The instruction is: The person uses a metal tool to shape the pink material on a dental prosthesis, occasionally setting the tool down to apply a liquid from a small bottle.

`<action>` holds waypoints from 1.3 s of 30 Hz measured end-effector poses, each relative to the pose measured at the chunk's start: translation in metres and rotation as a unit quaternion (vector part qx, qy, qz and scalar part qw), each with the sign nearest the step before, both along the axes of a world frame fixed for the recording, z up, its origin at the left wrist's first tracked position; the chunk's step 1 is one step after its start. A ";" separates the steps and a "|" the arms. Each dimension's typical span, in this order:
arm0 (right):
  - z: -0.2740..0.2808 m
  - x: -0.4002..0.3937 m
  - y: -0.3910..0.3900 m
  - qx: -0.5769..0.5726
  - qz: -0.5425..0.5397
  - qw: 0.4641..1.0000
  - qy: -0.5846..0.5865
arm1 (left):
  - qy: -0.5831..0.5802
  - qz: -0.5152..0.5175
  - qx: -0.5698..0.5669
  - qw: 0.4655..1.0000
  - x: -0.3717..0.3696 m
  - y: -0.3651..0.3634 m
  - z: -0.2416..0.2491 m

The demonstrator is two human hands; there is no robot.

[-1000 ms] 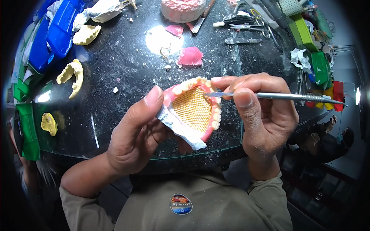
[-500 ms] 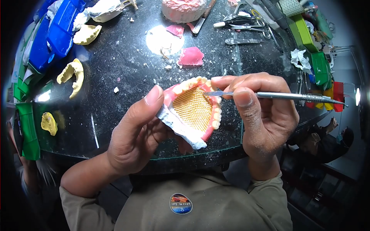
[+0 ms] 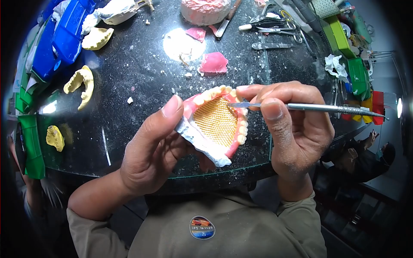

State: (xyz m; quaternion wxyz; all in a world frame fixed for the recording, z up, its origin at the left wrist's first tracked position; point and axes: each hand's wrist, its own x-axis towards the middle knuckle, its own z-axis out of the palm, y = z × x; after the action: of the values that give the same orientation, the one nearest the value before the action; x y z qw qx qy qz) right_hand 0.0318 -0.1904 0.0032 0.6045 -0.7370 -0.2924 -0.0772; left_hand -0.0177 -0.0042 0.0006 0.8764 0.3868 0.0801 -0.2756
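A denture [image 3: 235,144] with pink gum, cream teeth and a gold mesh palate [image 3: 214,120] is in my left hand [image 3: 151,148], which grips it at the left by its white plaster edge [image 3: 202,147]. My left thumb lies over the upper left rim, and the fingers behind are partly hidden. Pinched in my right hand [image 3: 297,124] is a thin metal carving tool [image 3: 318,107]. Its flat tip touches or nearly touches the mesh border behind the right front teeth. My right fingertips are close to the tooth row.
Pink wax pieces [image 3: 213,63] and a pink-topped plaster block [image 3: 205,10] lie beyond the hands. Yellow casts [image 3: 81,86] are at the left, near blue bins [image 3: 73,30]. Scissors [image 3: 275,30] and a blade [image 3: 272,46] lie upper right. A person [image 3: 374,161] is at far right.
Both hands, the denture and the tool are held almost still. A small pinkish crumb now shows on the table left of my left hand.
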 end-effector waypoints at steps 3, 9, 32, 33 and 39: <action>0.000 0.000 0.000 0.003 -0.001 1.000 0.004 | 0.002 0.007 -0.001 1.000 0.000 -0.001 0.001; -0.001 -0.002 0.001 0.035 -0.012 0.999 0.016 | 0.001 0.006 0.013 1.000 0.000 -0.001 0.002; -0.032 -0.048 -0.132 -0.003 -0.391 0.920 -0.037 | -0.025 0.184 0.143 0.972 -0.015 -0.015 -0.016; -0.038 -0.055 -0.136 -0.018 -0.404 0.914 -0.029 | -0.014 0.182 0.136 0.974 -0.012 -0.019 -0.011; -0.053 -0.064 -0.141 -0.021 -0.414 0.910 -0.024 | 0.035 0.148 0.048 0.987 -0.002 -0.026 0.005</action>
State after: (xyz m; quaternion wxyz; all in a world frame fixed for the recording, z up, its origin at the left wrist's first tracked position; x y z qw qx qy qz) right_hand -0.0323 -0.3319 -0.0503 0.4957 -0.8023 0.0229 -0.3317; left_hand -0.0199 -0.0298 0.0052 0.8844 0.4028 0.1805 -0.1518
